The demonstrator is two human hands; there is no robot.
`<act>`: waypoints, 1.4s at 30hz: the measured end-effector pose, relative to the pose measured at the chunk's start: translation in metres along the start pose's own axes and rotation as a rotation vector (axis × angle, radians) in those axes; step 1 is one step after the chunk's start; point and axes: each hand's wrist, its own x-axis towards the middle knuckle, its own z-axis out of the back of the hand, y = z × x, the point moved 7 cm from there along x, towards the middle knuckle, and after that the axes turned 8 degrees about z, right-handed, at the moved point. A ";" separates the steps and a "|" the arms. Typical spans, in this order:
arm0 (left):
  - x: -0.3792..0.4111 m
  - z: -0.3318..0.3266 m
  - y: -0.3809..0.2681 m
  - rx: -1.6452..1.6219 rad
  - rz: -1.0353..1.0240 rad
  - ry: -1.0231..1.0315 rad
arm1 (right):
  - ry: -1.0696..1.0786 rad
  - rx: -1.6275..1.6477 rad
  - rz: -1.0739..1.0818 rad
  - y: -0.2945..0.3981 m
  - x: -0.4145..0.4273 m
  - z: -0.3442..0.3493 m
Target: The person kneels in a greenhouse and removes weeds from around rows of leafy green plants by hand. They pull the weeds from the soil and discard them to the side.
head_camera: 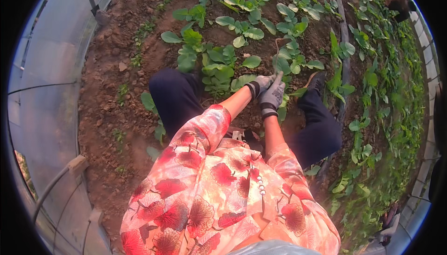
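Observation:
Both hands wear grey gloves with dark cuffs and meet between my spread knees. My right hand (pixel 273 93) closes on a thin hand hoe (pixel 277 51), whose bent metal end lies among the leaves ahead. Close against it on the left, my left hand (pixel 262 83) has curled fingers; whether it also grips the hoe's handle is hidden. Broad-leaved green seedlings (pixel 219 67) grow in brown soil (pixel 139 77) around the hands and beyond them.
A dark irrigation hose (pixel 344 38) runs along the bed at the right, past my shoe (pixel 316 82). Denser greens (pixel 398 101) stand beyond it. Plastic greenhouse sheeting (pixel 52 56) with curved poles lines the left side.

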 end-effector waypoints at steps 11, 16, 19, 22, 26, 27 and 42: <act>-0.047 0.111 -0.026 -0.489 -0.047 -0.370 | -0.033 0.422 0.558 0.070 -0.024 0.083; -0.025 0.225 0.058 -0.031 0.027 -0.909 | 0.206 0.728 0.475 0.073 -0.007 0.168; -0.013 0.239 0.066 0.133 0.216 -0.895 | 0.200 0.531 0.506 0.063 0.026 0.188; 0.002 0.236 0.034 0.380 0.312 -0.726 | 0.138 0.410 0.512 0.054 0.053 0.184; 0.051 0.281 0.015 0.625 0.241 -0.829 | 0.184 0.385 0.605 0.073 0.051 0.166; 0.060 0.291 0.009 0.618 0.208 -0.856 | 0.197 0.433 0.609 0.076 0.049 0.164; -0.002 0.266 0.101 0.870 0.332 -0.731 | 0.163 0.488 0.599 0.072 0.039 0.175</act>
